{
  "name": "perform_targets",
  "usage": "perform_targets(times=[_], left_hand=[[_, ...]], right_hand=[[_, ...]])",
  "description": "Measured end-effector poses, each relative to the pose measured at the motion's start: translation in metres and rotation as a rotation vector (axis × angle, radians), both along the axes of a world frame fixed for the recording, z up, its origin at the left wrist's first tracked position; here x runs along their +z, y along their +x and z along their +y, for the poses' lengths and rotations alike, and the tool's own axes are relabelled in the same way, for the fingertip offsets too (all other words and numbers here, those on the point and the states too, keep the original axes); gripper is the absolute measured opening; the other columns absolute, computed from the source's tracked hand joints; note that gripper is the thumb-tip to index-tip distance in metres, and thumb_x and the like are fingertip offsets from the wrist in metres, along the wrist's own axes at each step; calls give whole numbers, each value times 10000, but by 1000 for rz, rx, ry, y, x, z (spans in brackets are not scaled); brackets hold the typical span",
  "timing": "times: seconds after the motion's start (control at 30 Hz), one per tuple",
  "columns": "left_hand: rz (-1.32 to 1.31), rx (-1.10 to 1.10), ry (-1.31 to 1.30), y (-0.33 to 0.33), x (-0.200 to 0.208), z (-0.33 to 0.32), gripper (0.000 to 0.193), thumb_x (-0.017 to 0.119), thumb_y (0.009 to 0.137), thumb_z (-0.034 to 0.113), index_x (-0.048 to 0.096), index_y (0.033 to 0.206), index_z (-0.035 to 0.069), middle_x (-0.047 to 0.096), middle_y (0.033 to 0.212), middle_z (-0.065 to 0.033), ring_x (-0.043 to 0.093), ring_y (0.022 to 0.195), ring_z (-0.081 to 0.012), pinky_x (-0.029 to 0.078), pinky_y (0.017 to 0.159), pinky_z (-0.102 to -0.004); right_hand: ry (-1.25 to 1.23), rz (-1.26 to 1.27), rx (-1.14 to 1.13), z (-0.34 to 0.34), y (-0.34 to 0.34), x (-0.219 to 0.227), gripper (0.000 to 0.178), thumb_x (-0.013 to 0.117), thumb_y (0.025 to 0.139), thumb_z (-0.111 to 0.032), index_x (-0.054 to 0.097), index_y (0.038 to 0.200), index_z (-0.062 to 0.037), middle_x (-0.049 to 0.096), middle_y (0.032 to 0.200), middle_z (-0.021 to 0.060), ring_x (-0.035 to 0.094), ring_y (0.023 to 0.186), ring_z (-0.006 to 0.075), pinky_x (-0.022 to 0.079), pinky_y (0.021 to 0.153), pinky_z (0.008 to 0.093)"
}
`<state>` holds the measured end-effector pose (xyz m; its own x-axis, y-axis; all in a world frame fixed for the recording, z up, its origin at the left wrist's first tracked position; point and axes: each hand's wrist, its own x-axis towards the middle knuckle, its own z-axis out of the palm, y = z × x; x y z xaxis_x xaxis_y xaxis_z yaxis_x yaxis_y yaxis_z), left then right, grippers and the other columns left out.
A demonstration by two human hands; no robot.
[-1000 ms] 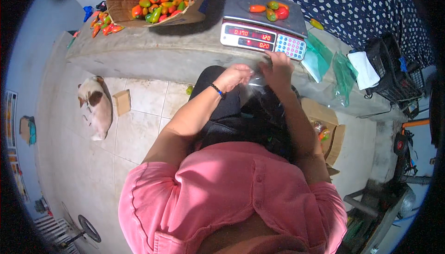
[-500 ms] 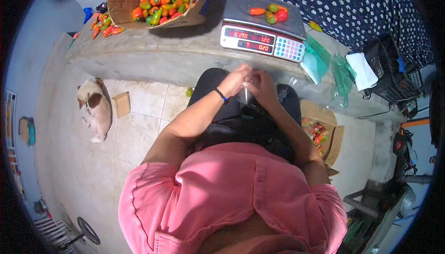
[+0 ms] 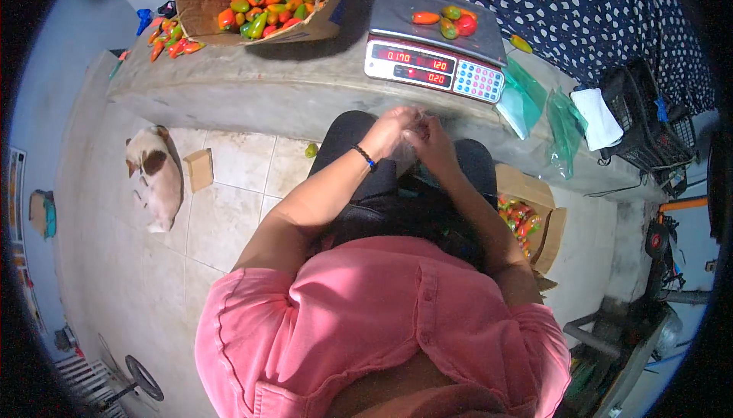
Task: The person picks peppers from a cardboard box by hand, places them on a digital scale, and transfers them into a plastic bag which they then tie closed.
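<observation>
A thin clear plastic bag point(image 3: 406, 160) hangs between my hands, over my lap. My left hand point(image 3: 391, 129) is closed on its upper edge, with a dark bracelet round the wrist. My right hand point(image 3: 433, 143) pinches the same edge close beside the left. Beyond them, on the concrete ledge, stands a digital scale point(image 3: 435, 68) with a lit red display. Several small red, orange and green peppers point(image 3: 449, 22) lie in a loose group on its metal pan.
At the back left a tipped cardboard box point(image 3: 206, 6) holds many peppers, with loose peppers point(image 3: 174, 44) beside it. Green plastic bags point(image 3: 565, 132), a white cloth point(image 3: 597, 116) and a black crate point(image 3: 641, 105) lie right. A dog point(image 3: 156, 177) lies on the floor; another pepper box point(image 3: 527, 181) stands by my right leg.
My hands have shifted slightly at the bag's edge, and the clear film now shows between and above the fingers. The peppers on the scale have not moved.
</observation>
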<state>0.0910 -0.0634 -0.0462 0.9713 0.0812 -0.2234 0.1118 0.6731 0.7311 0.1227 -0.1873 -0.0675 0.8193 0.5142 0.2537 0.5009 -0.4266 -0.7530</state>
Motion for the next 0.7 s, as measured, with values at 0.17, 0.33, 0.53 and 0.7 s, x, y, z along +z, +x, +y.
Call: perform_targets(times=[0.17,0.33,0.53,0.7], left_hand=[[-35,-58,62,8,-37,20,95,501,868,124,556,833,55,532,710,-16,515,616,-107,432,549,-227],[-151,-90,187,8,-40,16,67,497,862,89,538,814,67,508,682,11,459,549,-78,408,498,-231],[-21,-176,-123,5,-24,14,92,471,886,145,518,850,75,489,662,12,430,498,-84,391,462,-221],[-57,-185,-153,5,-35,20,109,450,898,187,501,923,94,549,764,-10,530,625,-107,424,516,-226]], right_hand=[[-114,39,-10,-3,6,4,271,595,822,-265,559,939,-22,588,738,85,568,651,187,453,611,333],[78,222,-58,1,7,1,229,572,842,-247,580,927,-34,594,747,40,533,639,116,435,589,273],[250,576,-69,-9,8,14,190,533,867,-202,571,908,-20,558,718,35,504,631,106,414,578,267],[86,-447,20,-7,13,43,215,595,784,-175,570,934,-23,577,731,100,559,648,238,436,611,323]])
